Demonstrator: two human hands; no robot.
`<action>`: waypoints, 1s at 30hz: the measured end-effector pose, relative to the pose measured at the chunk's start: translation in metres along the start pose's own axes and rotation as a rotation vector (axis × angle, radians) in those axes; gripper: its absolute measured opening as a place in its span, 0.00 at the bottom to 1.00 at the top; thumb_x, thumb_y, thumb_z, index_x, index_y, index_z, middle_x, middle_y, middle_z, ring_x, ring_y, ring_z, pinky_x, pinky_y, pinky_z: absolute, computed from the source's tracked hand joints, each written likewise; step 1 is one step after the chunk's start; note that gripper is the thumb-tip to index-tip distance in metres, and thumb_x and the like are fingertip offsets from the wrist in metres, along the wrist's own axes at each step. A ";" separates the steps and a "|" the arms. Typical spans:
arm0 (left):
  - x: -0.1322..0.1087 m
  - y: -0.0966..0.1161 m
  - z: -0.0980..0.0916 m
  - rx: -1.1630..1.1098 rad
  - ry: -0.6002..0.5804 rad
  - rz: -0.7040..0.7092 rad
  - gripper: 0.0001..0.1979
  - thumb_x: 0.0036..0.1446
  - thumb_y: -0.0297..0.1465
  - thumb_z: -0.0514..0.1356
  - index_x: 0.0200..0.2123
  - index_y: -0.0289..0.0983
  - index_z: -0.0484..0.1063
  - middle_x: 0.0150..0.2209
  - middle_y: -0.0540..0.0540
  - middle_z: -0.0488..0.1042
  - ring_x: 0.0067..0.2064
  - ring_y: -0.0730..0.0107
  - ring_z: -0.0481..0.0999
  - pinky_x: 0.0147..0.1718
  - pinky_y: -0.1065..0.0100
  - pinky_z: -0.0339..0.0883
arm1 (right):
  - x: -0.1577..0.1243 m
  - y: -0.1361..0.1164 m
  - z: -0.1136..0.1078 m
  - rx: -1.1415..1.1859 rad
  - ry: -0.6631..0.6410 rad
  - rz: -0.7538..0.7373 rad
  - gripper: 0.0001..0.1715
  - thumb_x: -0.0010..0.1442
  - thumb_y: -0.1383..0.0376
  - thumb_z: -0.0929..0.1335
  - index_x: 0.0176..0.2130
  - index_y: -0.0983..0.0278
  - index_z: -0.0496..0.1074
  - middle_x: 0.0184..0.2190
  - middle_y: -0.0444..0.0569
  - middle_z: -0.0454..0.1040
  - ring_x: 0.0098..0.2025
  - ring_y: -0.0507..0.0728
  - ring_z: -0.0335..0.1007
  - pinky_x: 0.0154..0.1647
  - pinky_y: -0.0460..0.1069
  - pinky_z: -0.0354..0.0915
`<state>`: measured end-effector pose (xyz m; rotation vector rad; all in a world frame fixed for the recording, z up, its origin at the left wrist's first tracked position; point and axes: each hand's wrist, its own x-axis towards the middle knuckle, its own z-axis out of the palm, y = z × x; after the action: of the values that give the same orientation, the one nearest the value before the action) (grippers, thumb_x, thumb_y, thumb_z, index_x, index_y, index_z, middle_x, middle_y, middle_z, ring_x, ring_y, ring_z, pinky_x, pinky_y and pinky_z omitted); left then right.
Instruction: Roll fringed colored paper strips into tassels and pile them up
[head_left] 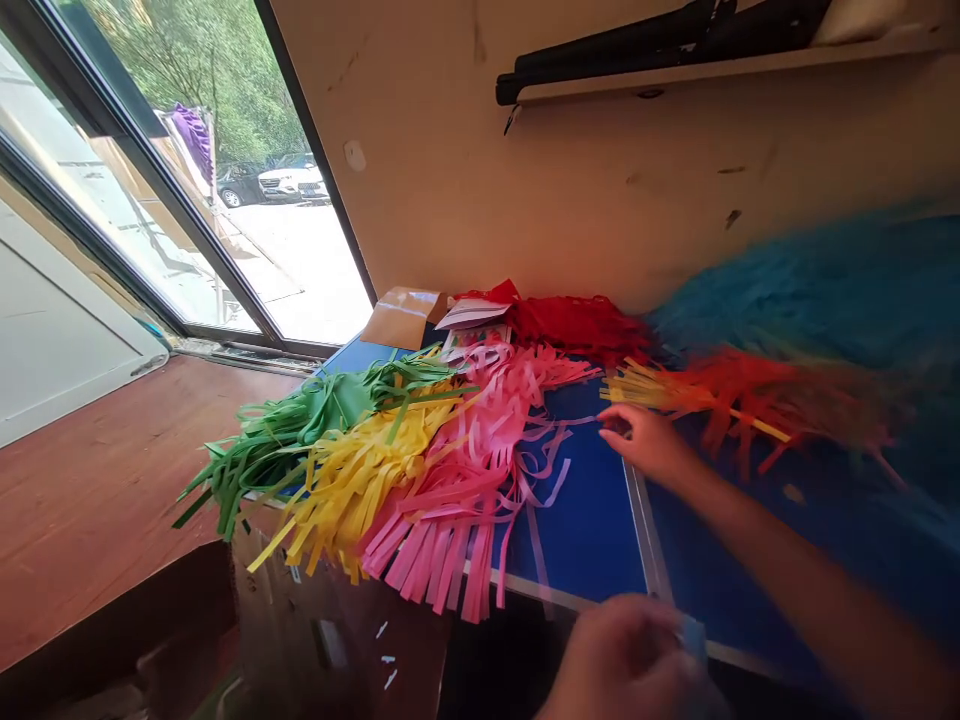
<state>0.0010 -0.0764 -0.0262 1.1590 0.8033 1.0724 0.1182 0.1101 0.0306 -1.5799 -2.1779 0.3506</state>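
My right hand (646, 442) reaches across the blue board (592, 520). Its fingers are curled in a pinch at the end of a bundle of yellow and red paper strips (720, 400), which is smeared by motion. My left hand (626, 660) is low and close to the camera and blurred. It is closed round a small pale blue object (694, 636) that I cannot make out. Fringed paper bundles lie to the left of my right hand: pink (465, 470), yellow (360, 470) and green (300, 420). They hang over the board's near edge.
A red paper heap (577, 322), a brown envelope (405, 315) and printed sheets (472, 315) sit at the back by the beige wall. A blurred teal mass (825, 290) fills the right. Cardboard boxes (300, 620) stand below the board. Left are a wooden floor (97, 490) and a glass door (225, 200).
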 end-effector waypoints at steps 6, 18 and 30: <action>0.023 0.003 -0.024 -0.338 0.178 -0.062 0.20 0.44 0.46 0.65 0.29 0.35 0.67 0.24 0.49 0.70 0.28 0.72 0.72 0.29 0.72 0.63 | 0.098 0.001 0.054 -0.109 0.009 0.066 0.14 0.55 0.65 0.64 0.41 0.66 0.72 0.40 0.54 0.73 0.44 0.57 0.68 0.43 0.49 0.61; 0.030 -0.005 -0.025 -0.350 0.250 -0.046 0.23 0.42 0.48 0.65 0.28 0.35 0.65 0.24 0.51 0.68 0.27 0.73 0.70 0.27 0.72 0.61 | 0.099 -0.013 0.057 -0.260 0.018 0.115 0.26 0.58 0.59 0.61 0.54 0.67 0.62 0.48 0.59 0.69 0.48 0.62 0.66 0.43 0.52 0.61; 0.040 -0.016 -0.024 -0.341 0.330 -0.028 0.18 0.41 0.40 0.67 0.27 0.36 0.64 0.24 0.51 0.66 0.33 0.66 0.71 0.34 0.66 0.64 | 0.077 0.009 0.035 -0.239 0.103 0.071 0.21 0.51 0.71 0.60 0.44 0.69 0.71 0.39 0.60 0.73 0.45 0.64 0.69 0.42 0.54 0.62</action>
<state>-0.0048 -0.0321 -0.0462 0.6908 0.8472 1.3379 0.0882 0.1876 0.0104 -1.7624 -2.1529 0.0285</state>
